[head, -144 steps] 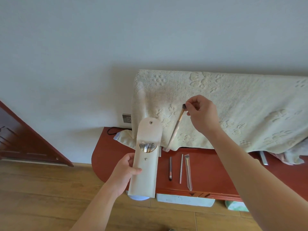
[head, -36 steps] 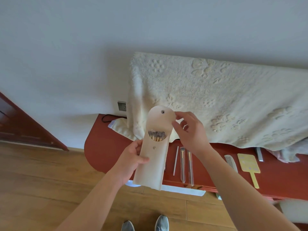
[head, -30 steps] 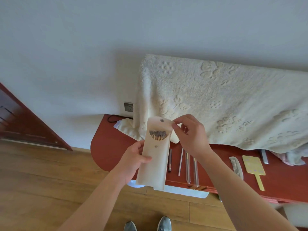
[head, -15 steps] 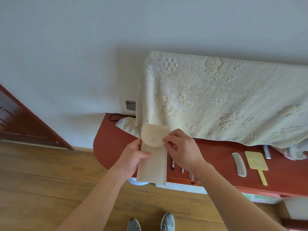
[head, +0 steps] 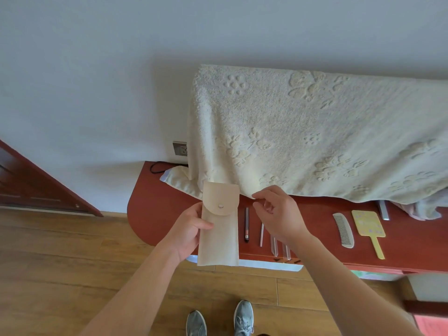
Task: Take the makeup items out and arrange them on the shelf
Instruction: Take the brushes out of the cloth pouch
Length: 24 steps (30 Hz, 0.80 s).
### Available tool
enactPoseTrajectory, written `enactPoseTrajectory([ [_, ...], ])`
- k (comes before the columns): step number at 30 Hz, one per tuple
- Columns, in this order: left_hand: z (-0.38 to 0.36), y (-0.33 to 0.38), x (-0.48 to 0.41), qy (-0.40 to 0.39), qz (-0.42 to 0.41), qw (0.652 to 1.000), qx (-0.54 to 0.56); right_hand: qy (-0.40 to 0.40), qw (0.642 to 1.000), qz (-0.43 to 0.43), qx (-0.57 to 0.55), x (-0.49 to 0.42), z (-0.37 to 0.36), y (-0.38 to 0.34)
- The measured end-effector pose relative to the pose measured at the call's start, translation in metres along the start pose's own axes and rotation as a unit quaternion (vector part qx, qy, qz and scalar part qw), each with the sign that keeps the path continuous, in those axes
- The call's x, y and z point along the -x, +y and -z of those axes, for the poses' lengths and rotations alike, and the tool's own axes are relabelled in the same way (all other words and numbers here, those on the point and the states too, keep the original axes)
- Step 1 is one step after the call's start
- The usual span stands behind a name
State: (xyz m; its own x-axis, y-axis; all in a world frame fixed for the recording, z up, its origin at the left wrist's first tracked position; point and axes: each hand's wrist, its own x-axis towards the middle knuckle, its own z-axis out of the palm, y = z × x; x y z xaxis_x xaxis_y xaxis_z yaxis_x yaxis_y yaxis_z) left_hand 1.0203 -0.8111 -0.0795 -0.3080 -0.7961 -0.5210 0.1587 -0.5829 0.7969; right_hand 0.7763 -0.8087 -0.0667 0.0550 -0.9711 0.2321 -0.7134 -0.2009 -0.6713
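Currently the left hand (head: 191,230) grips a cream pouch (head: 219,238) by its left edge, thumb across the front, and holds it upright in front of the red shelf (head: 155,214). The pouch's rounded flap is folded down and its snap (head: 220,206) is fastened. At three o'clock from the pouch the right hand (head: 278,218) hovers apart from it, fingers loosely curled and holding nothing.

Around that hand the makeup items lie on the shelf in a row, each pointing front to back. A dark pencil (head: 246,224) lies just beside the pouch, then a thin white stick (head: 261,235), then two clear sleeves (head: 274,247) partly hidden by the wrist. Further toward three o'clock a pale comb (head: 343,230) and a yellow hand mirror (head: 368,225) lie side by side.

At twelve o'clock a cream embossed towel (head: 315,132) hangs down to the shelf. At ten o'clock a wall socket (head: 180,148) sits beside the towel's edge, with a black cable (head: 157,166) below it. At six o'clock grey shoes (head: 243,316) stand on the wooden floor (head: 60,263).
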Motion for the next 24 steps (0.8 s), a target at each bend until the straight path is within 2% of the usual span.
enactPoseTrajectory([
  [7, -0.015, -0.013, -0.026, -0.021, 0.022, 0.999, 0.019, -0.059, 0.99, -0.122, 0.048, 0.016, 0.004, 0.061],
  [9, -0.019, -0.014, -0.033, -0.002, 0.035, 0.999, 0.029, -0.087, 0.981, -0.157, 0.075, 0.02, 0.005, 0.079],
  [12, -0.022, -0.017, -0.043, 0.044, 0.036, 0.998, -0.002, -0.175, 0.95, -0.21, 0.15, 0.021, 0.007, 0.107],
  [19, -0.016, -0.029, -0.065, 0.103, 0.023, 0.993, -0.056, -0.282, 0.899, -0.253, 0.222, 0.025, 0.006, 0.15],
  [24, -0.011, -0.039, -0.082, 0.139, 0.024, 0.986, -0.084, -0.32, 0.882, -0.261, 0.227, 0.031, -0.003, 0.171],
])
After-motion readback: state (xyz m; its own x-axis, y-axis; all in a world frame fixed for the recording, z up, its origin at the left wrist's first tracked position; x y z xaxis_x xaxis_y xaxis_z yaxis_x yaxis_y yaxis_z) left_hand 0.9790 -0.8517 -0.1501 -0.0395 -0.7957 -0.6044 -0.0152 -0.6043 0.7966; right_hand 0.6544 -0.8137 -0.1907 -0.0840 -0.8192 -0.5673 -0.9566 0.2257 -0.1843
